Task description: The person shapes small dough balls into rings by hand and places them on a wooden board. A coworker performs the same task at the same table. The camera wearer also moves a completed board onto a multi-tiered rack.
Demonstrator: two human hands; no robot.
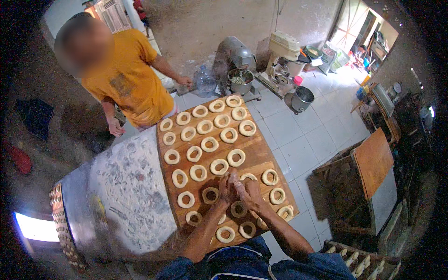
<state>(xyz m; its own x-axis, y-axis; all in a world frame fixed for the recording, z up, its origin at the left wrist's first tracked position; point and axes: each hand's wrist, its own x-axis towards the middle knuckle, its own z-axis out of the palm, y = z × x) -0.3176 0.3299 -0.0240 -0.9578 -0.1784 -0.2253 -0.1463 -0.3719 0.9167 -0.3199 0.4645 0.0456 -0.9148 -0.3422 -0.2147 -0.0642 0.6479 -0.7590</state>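
Note:
My left hand (227, 190) and my right hand (250, 195) meet over the near part of a wooden board (273, 161). Their palms face each other, with floury fingers stretched forward and close together. No object shows between them, though the inner palms are hidden. Rings of pale dough (219, 166) lie in rows across the board. Another dough ring (247, 179) is partly covered by my right hand, and one more (210, 195) sits in shadow beside my left wrist.
Left of the board stretches a floured metal tabletop (135, 186), with another tray of dough pieces (60, 224) at its far left end. A person in an orange shirt (130, 74) stands across the table. Mixers (238, 53), a metal pot (302, 98) and a wooden cabinet (373, 163) stand beyond.

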